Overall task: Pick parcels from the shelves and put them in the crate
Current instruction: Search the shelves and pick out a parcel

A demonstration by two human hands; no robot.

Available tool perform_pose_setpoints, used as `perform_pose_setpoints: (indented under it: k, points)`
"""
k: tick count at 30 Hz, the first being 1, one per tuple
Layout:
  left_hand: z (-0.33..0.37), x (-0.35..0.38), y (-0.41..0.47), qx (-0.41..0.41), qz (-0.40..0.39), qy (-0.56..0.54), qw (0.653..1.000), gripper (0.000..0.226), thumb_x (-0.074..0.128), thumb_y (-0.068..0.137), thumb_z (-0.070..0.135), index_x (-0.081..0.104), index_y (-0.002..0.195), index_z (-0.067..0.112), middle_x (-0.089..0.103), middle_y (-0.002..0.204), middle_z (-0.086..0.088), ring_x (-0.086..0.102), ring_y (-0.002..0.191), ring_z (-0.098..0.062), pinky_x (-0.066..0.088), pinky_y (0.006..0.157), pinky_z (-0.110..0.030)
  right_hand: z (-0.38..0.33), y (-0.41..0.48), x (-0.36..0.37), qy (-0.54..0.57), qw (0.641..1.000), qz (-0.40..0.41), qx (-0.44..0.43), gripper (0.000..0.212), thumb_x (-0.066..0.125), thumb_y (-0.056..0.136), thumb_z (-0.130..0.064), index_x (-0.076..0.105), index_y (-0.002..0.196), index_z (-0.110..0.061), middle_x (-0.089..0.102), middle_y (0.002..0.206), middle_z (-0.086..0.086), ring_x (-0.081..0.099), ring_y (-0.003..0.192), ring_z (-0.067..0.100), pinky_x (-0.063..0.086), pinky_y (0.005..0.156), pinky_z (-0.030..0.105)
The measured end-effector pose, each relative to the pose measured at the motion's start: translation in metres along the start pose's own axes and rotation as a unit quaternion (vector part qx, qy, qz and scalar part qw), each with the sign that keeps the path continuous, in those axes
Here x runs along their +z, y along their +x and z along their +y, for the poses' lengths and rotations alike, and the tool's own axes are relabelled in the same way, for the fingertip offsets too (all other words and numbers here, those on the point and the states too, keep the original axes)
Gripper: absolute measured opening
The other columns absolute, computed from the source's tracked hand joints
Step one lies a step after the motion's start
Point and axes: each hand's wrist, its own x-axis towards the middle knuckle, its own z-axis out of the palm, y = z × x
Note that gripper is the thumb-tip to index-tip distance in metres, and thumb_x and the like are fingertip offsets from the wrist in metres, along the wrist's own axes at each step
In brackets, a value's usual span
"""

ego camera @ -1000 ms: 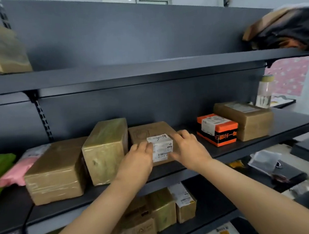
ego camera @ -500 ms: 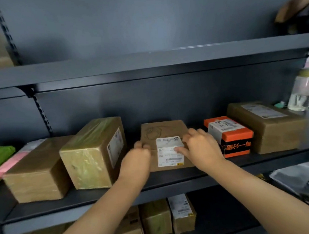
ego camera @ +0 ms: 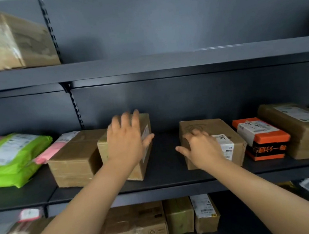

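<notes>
— While the left grip (ego camera: 125, 140) is spread flat, fingers straight and a bit blurry, over the top front of the tall taped box (ego camera: 147, 155), what's the right grip (ego camera: 200, 150) doing?
— It's sitting on the front left corner of the flat brown parcel (ego camera: 203, 126), fingers bent on the lid, thumb poking out to the left. Honestly can't tell if it's clamping or just resting there.
— And where's that parcel?
— On the middle shelf (ego camera: 175, 188), lying flat, white label (ego camera: 226, 145) on its near right corner. It sits apart from the taped box. The orange-and-black box (ego camera: 261, 140) is just beside it on the right, then a bigger brown box (ego camera: 302, 132).
— Left side?
— Another brown box (ego camera: 72, 158) right up against the taped one, then a pink mailer (ego camera: 48, 155) and a green mailer (ego camera: 12, 158). More cartons (ego camera: 138, 229) on the shelf below.
</notes>
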Motion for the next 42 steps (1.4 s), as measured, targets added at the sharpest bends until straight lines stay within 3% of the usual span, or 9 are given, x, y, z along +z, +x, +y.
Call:
perform_pose_setpoints:
  k: [3,6,17,19,22,27,33,35,42]
  points:
    - [-0.024,-0.001,0.000,-0.113,-0.145,-0.003,0.983,0.097,0.030,0.079,0.080,0.015,0.149,0.015,0.025,0.148,-0.016,0.031,0.129,-0.041,0.032,0.103,-0.044,-0.013,0.003,0.004,-0.036,0.998,-0.009,0.044,0.048,0.050,0.092,-0.048,0.053,0.127,-0.014,0.048,0.131,0.006,0.041,0.123,0.024,0.042,0.089,0.035]
    - [-0.027,0.001,-0.003,-0.140,-0.218,-0.057,0.964,0.089,0.032,0.081,0.077,0.024,0.145,0.016,0.025,0.147,-0.015,0.031,0.128,-0.041,0.034,0.101,-0.045,-0.016,0.005,0.003,-0.048,0.997,-0.011,0.055,0.044,0.053,0.092,-0.043,0.054,0.124,-0.013,0.049,0.130,0.006,0.043,0.123,0.023,0.044,0.086,0.034]
    - [-0.035,0.017,0.003,-0.164,-0.166,-0.243,0.942,0.071,0.038,0.084,0.064,0.030,0.144,0.028,0.028,0.150,-0.008,0.022,0.133,-0.040,0.025,0.107,-0.049,-0.023,0.001,0.003,0.130,0.991,-0.018,-0.015,0.055,0.052,0.093,-0.045,0.040,0.141,-0.021,0.041,0.143,0.002,0.035,0.133,0.022,0.039,0.101,0.035]
    - [-0.038,0.020,0.007,-0.195,-0.157,-0.364,0.897,0.070,0.039,0.079,0.066,0.038,0.140,0.032,0.042,0.141,-0.005,0.035,0.129,-0.032,0.029,0.107,-0.045,-0.025,0.001,0.002,0.138,0.990,-0.031,-0.025,0.059,0.049,0.093,-0.049,0.036,0.144,-0.023,0.037,0.146,0.000,0.031,0.136,0.020,0.037,0.102,0.034]
    - [-0.029,0.021,0.005,-0.264,-0.154,-0.568,0.764,0.052,0.044,0.084,0.057,0.053,0.124,0.025,0.062,0.111,0.001,0.058,0.101,-0.019,0.048,0.084,-0.036,-0.025,0.002,0.000,0.179,0.983,-0.042,-0.030,0.060,0.043,0.094,-0.052,0.032,0.146,-0.025,0.034,0.148,-0.002,0.029,0.136,0.018,0.033,0.106,0.034]
    - [-0.016,0.033,0.000,-0.308,-0.157,-0.612,0.711,0.047,0.043,0.091,0.051,0.051,0.126,0.022,0.060,0.110,-0.002,0.058,0.098,-0.019,0.048,0.081,-0.034,-0.022,0.001,0.001,0.187,0.977,-0.086,-0.059,0.070,0.044,0.089,-0.061,0.031,0.147,-0.025,0.030,0.149,-0.008,0.026,0.137,0.015,0.030,0.111,0.036]
    - [-0.019,0.045,-0.008,-0.282,-0.238,-0.565,0.738,0.036,0.037,0.096,0.046,0.055,0.105,0.016,0.064,0.100,-0.004,0.057,0.090,-0.017,0.045,0.078,-0.030,-0.019,0.006,-0.002,0.166,0.982,-0.060,-0.065,0.069,0.047,0.089,-0.059,0.034,0.146,-0.023,0.029,0.151,-0.008,0.026,0.138,0.015,0.025,0.112,0.032]
    - [-0.016,0.052,-0.012,-0.277,-0.245,-0.571,0.733,0.035,0.036,0.096,0.048,0.055,0.099,0.019,0.065,0.103,-0.006,0.060,0.096,-0.020,0.047,0.092,-0.037,-0.017,0.006,-0.001,0.161,0.983,-0.054,-0.065,0.070,0.048,0.088,-0.060,0.035,0.145,-0.022,0.031,0.149,-0.007,0.028,0.137,0.016,0.027,0.111,0.033]
    - [-0.009,0.055,-0.013,-0.230,-0.265,-0.552,0.756,0.062,0.035,0.087,0.069,0.060,0.113,0.018,0.068,0.104,-0.002,0.063,0.099,-0.018,0.049,0.095,-0.042,-0.013,0.008,-0.003,0.130,0.990,-0.037,-0.047,0.075,0.049,0.083,-0.065,0.039,0.142,-0.019,0.039,0.143,-0.002,0.033,0.132,0.020,0.031,0.110,0.036]
